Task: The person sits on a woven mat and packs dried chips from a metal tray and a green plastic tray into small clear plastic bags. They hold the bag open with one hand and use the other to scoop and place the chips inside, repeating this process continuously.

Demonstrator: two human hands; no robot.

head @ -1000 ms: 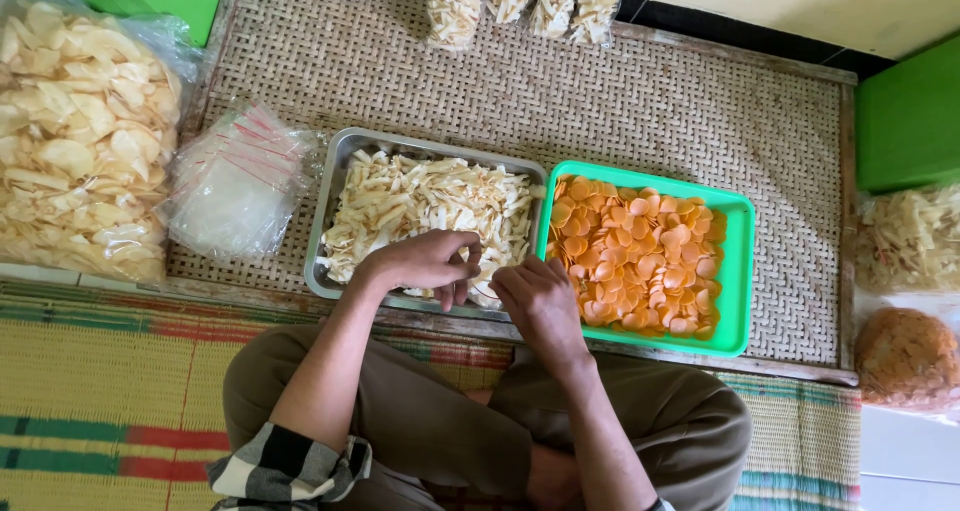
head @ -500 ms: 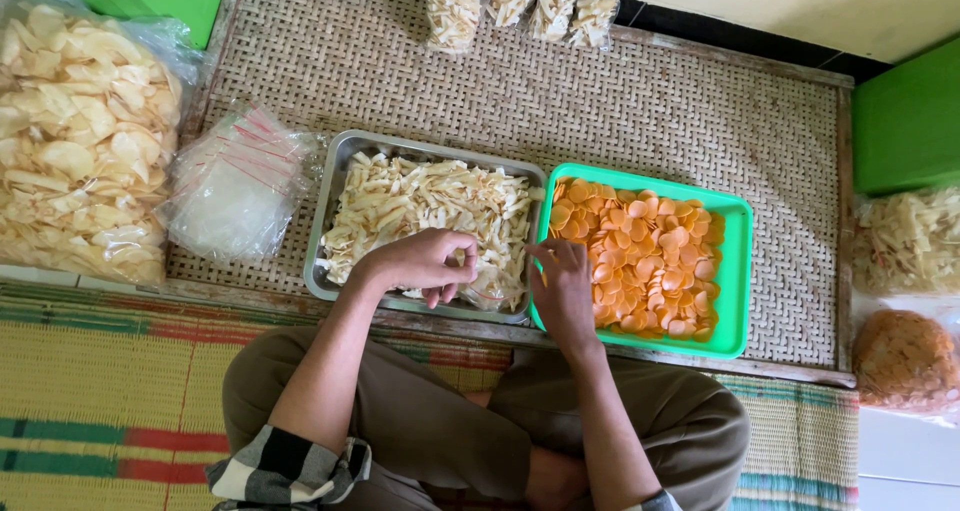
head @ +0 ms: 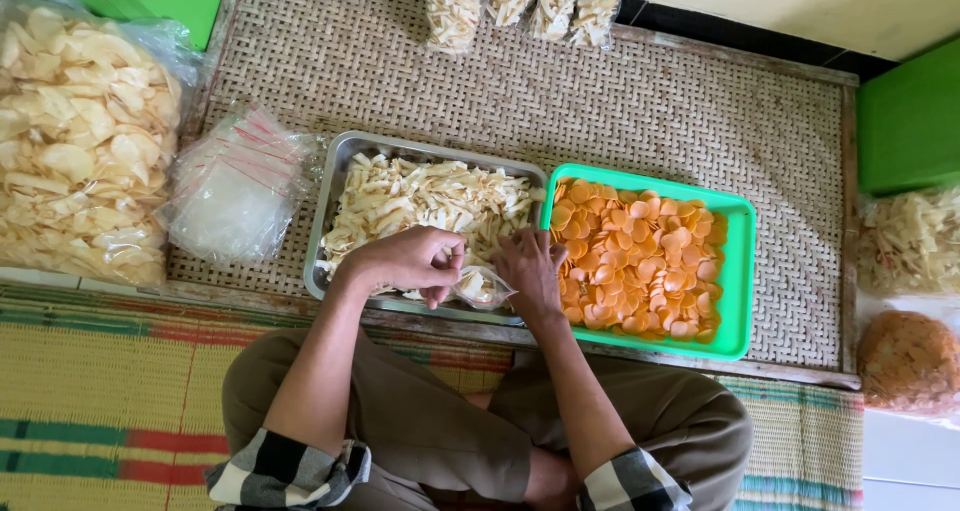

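My left hand (head: 405,261) pinches a small clear plastic bag (head: 482,287) over the near edge of a metal tray (head: 330,186) full of pale cracker strips (head: 420,196). My right hand (head: 530,271) rests right beside the bag's mouth, back up, fingers curled down onto the pale strips. What lies under those fingers is hidden. Just to its right is a green tray (head: 742,271) filled with round orange chips (head: 640,261).
A stack of empty clear bags (head: 235,186) lies left of the metal tray, and a big sack of pale crackers (head: 75,141) is further left. Filled small packets (head: 520,1) lie at the far edge of the woven mat (head: 640,111). More cracker bags (head: 910,301) are at the right.
My right hand reached to the edge of the orange chips, then came back left to the bag. My left hand stayed in place holding the bag.
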